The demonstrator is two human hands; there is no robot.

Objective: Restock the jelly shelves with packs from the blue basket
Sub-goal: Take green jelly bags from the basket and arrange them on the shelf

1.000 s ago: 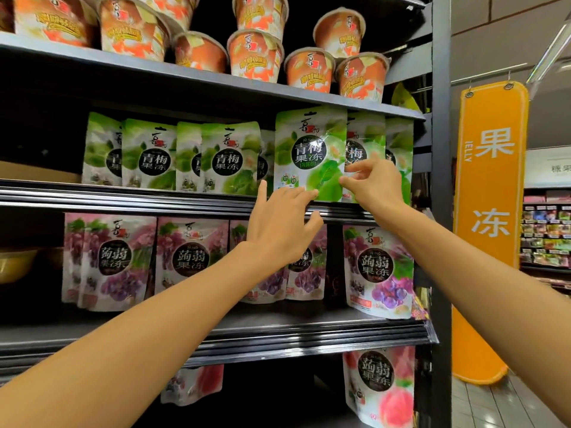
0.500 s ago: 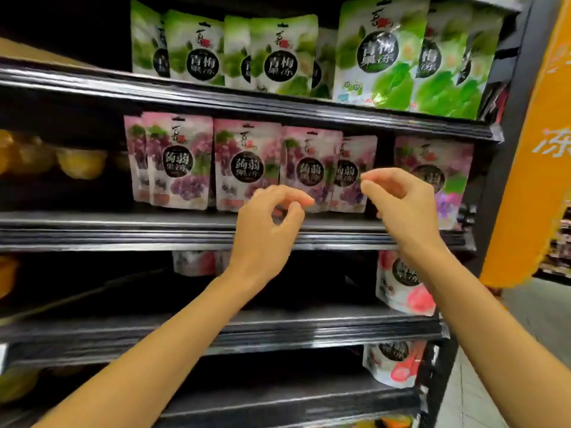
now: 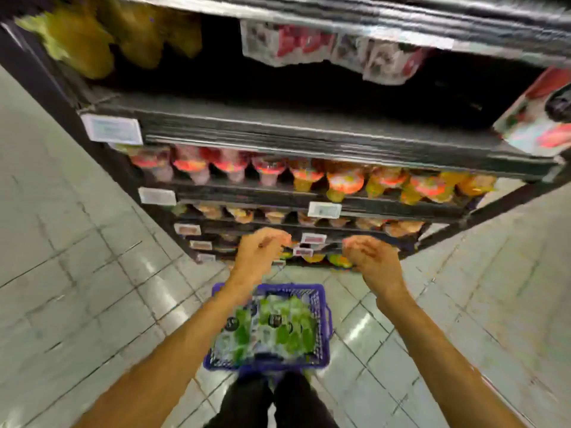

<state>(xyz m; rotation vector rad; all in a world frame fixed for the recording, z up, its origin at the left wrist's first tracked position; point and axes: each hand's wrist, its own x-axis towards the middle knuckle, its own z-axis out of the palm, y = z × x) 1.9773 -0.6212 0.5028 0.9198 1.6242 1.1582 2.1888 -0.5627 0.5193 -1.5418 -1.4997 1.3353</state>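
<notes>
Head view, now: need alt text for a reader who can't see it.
The left hand and right hand, both empty with loosely curled fingers, are held out above a blue basket of green packs on the tiled floor. Beyond them stand dark shelves with rows of cups; the frame is motion-blurred.

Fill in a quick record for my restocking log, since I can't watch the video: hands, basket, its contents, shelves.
left hand: fingers loosely curled, holds nothing, held out in front
right hand: fingers loosely curled, holds nothing, held out in front
blue basket: on the tiled floor at the person's feet, in front of the shelves
green packs: fill the basket; labels too blurred to read
lower shelves: rows of red and orange cups; price tags on the edges
picture: motion-blurred
</notes>
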